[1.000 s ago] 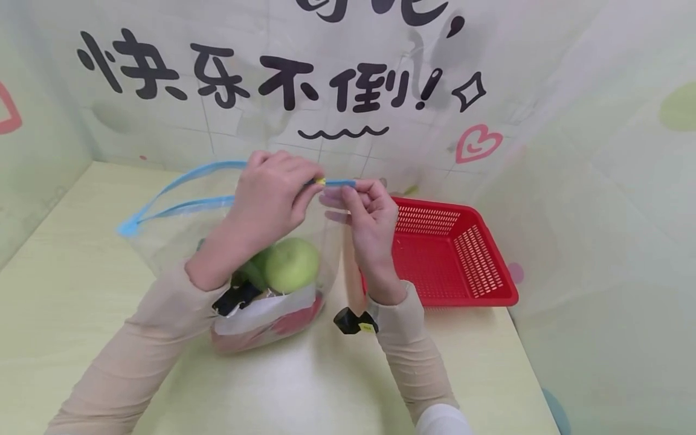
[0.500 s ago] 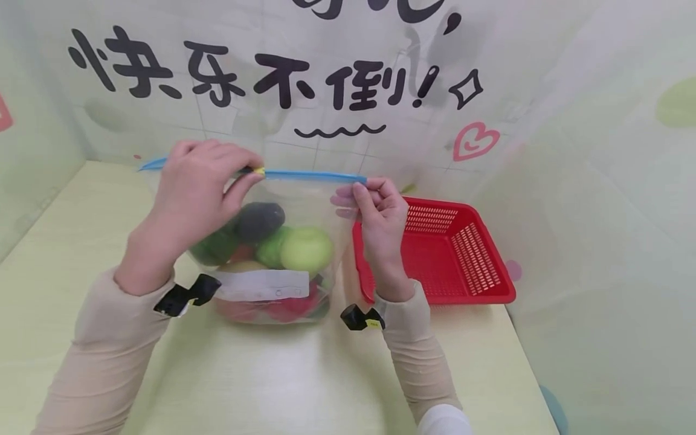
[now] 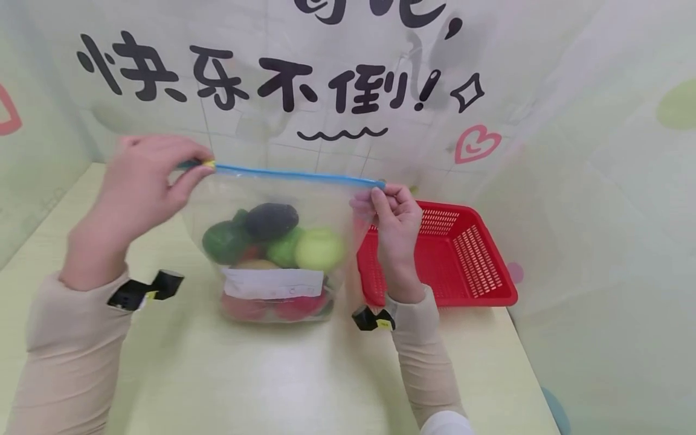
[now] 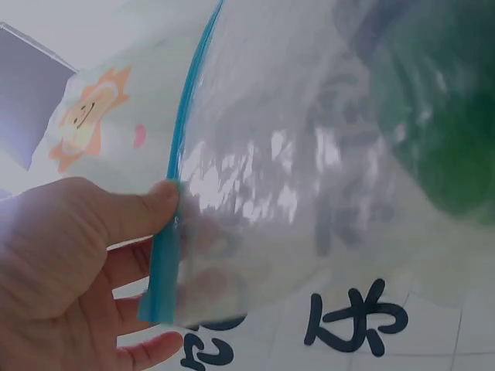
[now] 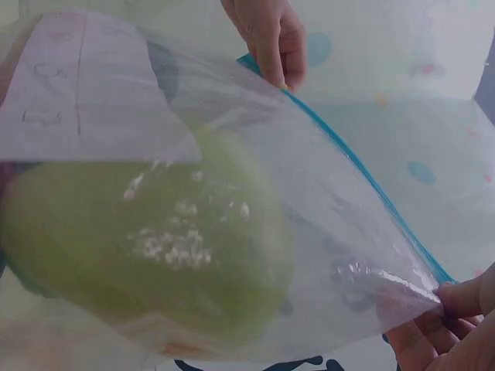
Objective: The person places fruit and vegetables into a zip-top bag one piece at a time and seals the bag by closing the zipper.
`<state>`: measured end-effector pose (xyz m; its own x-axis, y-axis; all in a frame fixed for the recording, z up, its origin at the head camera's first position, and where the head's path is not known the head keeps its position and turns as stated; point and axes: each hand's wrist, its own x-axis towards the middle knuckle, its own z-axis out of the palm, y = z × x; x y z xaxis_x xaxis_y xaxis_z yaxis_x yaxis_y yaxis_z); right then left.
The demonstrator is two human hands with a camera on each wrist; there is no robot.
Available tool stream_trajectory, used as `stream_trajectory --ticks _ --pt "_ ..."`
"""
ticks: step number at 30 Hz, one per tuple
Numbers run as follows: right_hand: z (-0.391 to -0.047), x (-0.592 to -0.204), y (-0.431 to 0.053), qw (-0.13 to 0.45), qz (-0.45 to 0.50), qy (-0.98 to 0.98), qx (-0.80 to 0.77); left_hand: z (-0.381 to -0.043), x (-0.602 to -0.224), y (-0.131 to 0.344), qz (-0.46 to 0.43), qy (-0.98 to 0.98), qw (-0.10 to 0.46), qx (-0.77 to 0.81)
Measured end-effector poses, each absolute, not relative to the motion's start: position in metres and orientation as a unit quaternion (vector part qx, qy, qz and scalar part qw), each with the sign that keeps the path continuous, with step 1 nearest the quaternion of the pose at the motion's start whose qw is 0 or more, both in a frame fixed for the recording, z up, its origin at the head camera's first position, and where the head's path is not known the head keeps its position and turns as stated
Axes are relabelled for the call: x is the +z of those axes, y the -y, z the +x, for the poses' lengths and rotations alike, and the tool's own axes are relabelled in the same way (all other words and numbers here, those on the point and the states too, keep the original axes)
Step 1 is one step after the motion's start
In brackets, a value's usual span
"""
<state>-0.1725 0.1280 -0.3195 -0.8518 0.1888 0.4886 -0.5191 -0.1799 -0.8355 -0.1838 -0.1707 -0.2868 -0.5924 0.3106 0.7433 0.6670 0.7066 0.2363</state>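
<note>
A clear zip bag point(image 3: 272, 192) with a blue zip edge point(image 3: 304, 176) stands upright on the table, filled with fruit and vegetable shapes. Inside show a pale green apple point(image 3: 319, 249), a dark green rounded piece point(image 3: 224, 241), a blackish oval piece point(image 3: 272, 221) and red pieces low down. A white label point(image 3: 272, 284) crosses its front. My left hand point(image 3: 144, 181) pinches the yellow slider point(image 3: 209, 163) near the zip's left end, thumb on the blue strip in the left wrist view. At the opposite corner, my right hand point(image 3: 399, 226) pinches the zip's end between thumb and fingers.
Behind and right of my right hand sits a red plastic basket point(image 3: 440, 263) with slotted walls. The pale table point(image 3: 283, 374) meets a printed sheet wall point(image 3: 348, 148) at the back and another sheet on the right.
My left hand has slid leftward along the zip with the yellow slider, and the gaping mouth is now one straight blue line. My right hand has shifted slightly right, still pinching the corner.
</note>
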Motion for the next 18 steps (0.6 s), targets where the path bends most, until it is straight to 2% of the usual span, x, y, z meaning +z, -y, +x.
stream_trajectory --ticks 7,13,15,18 --pt "-0.173 -0.323 -0.135 0.227 0.141 0.603 0.751 -0.195 -0.297 0.207 -0.306 0.827 0.381 -0.277" --pt "-0.176 -0.325 -0.133 0.229 0.139 0.596 0.757 -0.191 -0.303 0.208 -0.283 0.825 0.368 -0.323" --pt "-0.178 -0.326 -0.133 0.231 0.135 0.599 0.755 -0.190 -0.311 0.207 -0.256 0.826 0.327 -0.381" --pt "-0.181 -0.326 -0.133 0.236 0.124 0.604 0.751 -0.189 -0.332 0.208 -0.216 0.813 0.193 -0.505"
